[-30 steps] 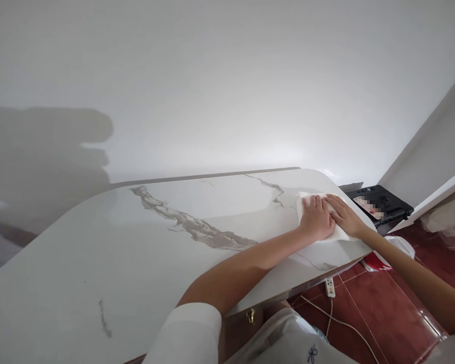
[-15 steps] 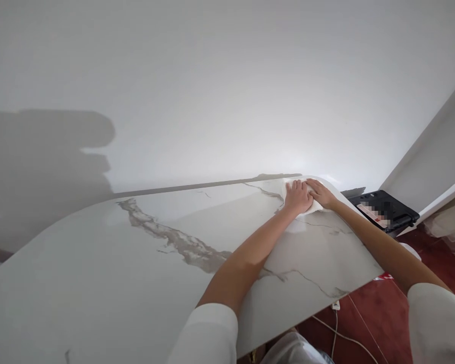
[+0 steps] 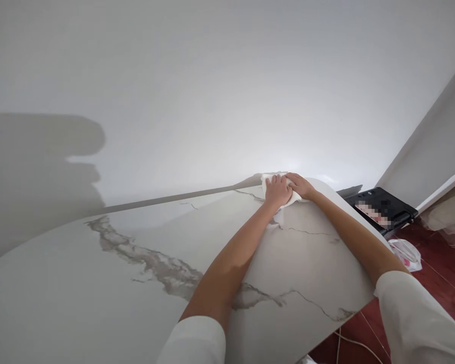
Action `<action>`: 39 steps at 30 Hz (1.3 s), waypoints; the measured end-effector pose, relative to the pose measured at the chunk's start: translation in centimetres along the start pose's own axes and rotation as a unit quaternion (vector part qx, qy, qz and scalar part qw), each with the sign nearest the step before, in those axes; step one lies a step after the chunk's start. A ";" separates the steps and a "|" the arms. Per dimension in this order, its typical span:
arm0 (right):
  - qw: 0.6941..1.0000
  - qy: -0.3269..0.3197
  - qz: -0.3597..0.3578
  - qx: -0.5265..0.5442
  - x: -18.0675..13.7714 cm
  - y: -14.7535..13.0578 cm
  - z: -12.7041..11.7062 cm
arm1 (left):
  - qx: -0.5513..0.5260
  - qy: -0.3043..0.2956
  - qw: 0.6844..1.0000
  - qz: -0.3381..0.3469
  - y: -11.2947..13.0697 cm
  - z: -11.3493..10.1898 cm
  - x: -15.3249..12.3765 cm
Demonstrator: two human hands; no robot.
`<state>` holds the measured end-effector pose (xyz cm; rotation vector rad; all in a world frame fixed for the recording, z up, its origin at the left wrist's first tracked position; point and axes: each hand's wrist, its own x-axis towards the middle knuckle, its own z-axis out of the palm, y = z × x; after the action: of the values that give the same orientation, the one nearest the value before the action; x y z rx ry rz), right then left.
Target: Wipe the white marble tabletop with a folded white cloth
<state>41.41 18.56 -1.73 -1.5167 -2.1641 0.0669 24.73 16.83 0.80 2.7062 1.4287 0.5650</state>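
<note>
My left hand (image 3: 277,190) and my right hand (image 3: 300,186) lie side by side, fingers flat, pressing a white cloth (image 3: 268,178) onto the white marble table (image 3: 147,237). The cloth sits at the table's far edge, close to the white wall, and is mostly hidden under both hands. Grey veins run across the tabletop. Both arms stretch far forward over the table.
A black device (image 3: 381,208) lies right of the table on a low surface. A clear plastic bag (image 3: 404,253) rests on the red tiled floor (image 3: 436,263). A white cable (image 3: 354,344) trails on the floor by the table's near right edge.
Both hands slid the cloth away from me and leftward, from the table's right side up to its far edge by the wall. My view leaned forward over the table.
</note>
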 end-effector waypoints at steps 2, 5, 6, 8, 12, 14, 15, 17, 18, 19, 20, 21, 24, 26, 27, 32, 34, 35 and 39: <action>1.000 -0.002 -0.018 0.012 0.0 0.6 0.0 | 0.006 0.003 1.000 -0.002 0.1 0.3 0.2; 0.999 -0.005 -0.029 0.023 -0.1 2.0 -0.1 | 0.011 0.007 1.000 -0.002 0.8 0.8 0.9; 0.999 -0.003 -0.028 0.024 -0.2 2.6 -0.2 | 0.012 0.008 1.000 -0.001 1.1 1.0 1.2; 0.999 -0.001 -0.024 0.027 -0.3 3.7 -0.6 | 0.012 0.010 1.000 0.000 1.7 1.5 1.9; 0.999 0.002 -0.002 0.032 -0.8 5.3 -1.6 | 0.002 0.010 1.000 0.010 3.1 2.2 3.2; 0.999 0.004 0.009 0.031 -1.2 5.6 -2.0 | -0.005 0.006 1.000 0.016 3.6 2.3 3.5; 1.000 0.004 0.011 0.029 -1.5 5.8 -2.2 | -0.008 0.004 1.000 0.020 3.8 2.3 3.6; 1.000 0.002 0.015 0.021 -2.1 6.0 -2.4 | -0.011 -0.001 1.000 0.027 4.2 2.3 3.4; 1.000 0.001 0.022 0.015 -2.4 6.0 -2.5 | -0.012 -0.002 0.999 0.030 4.4 2.3 3.3; 0.999 0.001 0.032 0.009 -2.8 6.1 -2.6 | -0.012 -0.002 0.999 0.032 4.7 2.3 3.0; 0.999 0.001 0.042 0.004 -3.3 6.2 -2.6 | -0.012 -0.002 0.999 0.034 5.0 2.3 2.7; 0.999 0.000 0.053 -0.001 -3.9 6.3 -2.7 | -0.013 -0.001 0.999 0.037 5.4 2.3 2.4; 0.998 -0.005 0.066 -0.007 -6.0 6.6 -3.3 | -0.017 0.002 0.999 0.049 6.8 2.3 1.3; 0.998 -0.008 0.068 -0.009 -7.5 6.7 -3.9 | -0.021 0.003 0.998 0.058 7.9 2.4 0.5; 0.998 -0.008 0.069 -0.010 -8.4 6.7 -4.2 | -0.023 0.003 0.998 0.062 8.4 2.5 0.1; 0.998 0.004 0.062 -0.013 -12.4 6.4 -5.9 | -0.033 -0.007 0.996 0.078 11.3 2.4 -2.0; 0.998 0.010 0.065 -0.017 -14.0 6.1 -6.5 | -0.036 -0.006 0.995 0.088 12.3 2.3 -3.0; 0.997 0.013 0.068 -0.021 -14.9 5.9 -6.8 | -0.038 -0.005 0.995 0.093 12.9 2.2 -3.5; 0.996 0.026 0.072 -0.043 -18.8 4.6 -7.9 | -0.046 -0.005 0.992 0.119 14.8 1.9 -5.7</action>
<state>53.63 1.67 -3.09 -1.7023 -2.0375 -0.0165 34.19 3.99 0.21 2.8194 1.0553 0.6108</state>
